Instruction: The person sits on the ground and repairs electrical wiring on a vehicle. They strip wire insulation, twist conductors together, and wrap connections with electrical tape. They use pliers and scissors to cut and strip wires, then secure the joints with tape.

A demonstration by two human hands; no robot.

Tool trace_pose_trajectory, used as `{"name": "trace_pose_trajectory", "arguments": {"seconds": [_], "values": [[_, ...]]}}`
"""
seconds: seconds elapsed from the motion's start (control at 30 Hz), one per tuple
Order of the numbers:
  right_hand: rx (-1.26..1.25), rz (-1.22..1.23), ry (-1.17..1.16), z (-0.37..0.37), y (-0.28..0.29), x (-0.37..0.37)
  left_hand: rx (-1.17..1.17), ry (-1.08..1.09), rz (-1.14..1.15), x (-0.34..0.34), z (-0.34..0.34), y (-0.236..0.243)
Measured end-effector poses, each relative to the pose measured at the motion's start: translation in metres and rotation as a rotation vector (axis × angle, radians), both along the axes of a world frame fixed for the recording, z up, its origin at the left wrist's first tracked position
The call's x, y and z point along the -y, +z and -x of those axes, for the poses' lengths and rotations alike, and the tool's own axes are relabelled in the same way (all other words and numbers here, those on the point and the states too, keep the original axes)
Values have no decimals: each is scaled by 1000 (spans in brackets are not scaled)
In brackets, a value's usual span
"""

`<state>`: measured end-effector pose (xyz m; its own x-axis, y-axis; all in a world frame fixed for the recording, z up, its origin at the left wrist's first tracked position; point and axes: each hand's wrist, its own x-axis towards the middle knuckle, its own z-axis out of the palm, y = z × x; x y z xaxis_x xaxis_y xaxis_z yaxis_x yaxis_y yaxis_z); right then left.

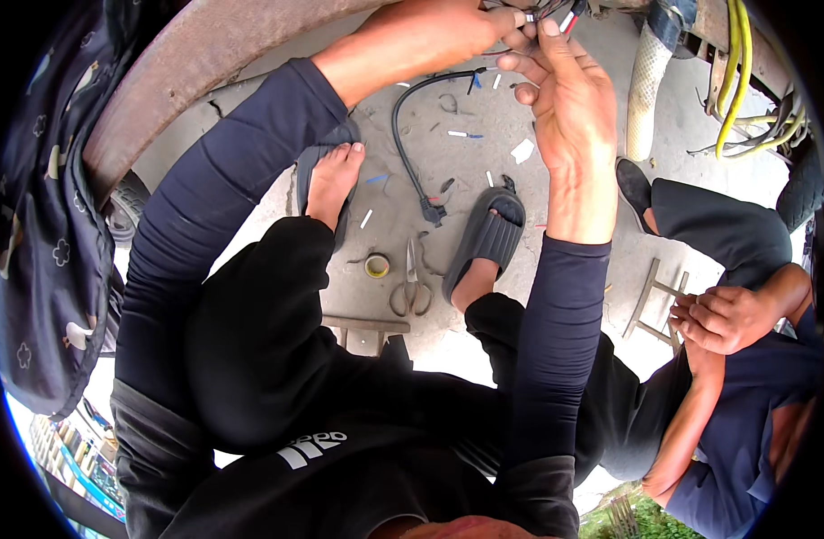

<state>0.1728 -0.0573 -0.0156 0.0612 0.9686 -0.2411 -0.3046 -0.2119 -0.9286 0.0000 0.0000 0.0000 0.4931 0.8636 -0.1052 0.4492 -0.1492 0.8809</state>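
In head view, pinches thin wires (547, 8) at 1 o'clock, by top rim, with narrowed fingers of left hand (473, 25). Holds right hand (572, 103) just below, thumb up at wires, other fingers loosely curled; cannot tell if gripping. Shows on ground (484, 94) black cable (397, 126) at 12 o'clock, scissors (410, 269) near centre, tape roll (368, 265) at 10 o'clock from scissors.
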Motion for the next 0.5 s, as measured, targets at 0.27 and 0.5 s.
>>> {"name": "trace_pose_trajectory", "arguments": {"seconds": [0.27,0.5], "values": [[4,-72,70,-13,-11,-11,-381,54,-136,3,-10,-7],[178,-138,-59,-9,-11,-17,-339,83,-194,1,-18,5]]}}
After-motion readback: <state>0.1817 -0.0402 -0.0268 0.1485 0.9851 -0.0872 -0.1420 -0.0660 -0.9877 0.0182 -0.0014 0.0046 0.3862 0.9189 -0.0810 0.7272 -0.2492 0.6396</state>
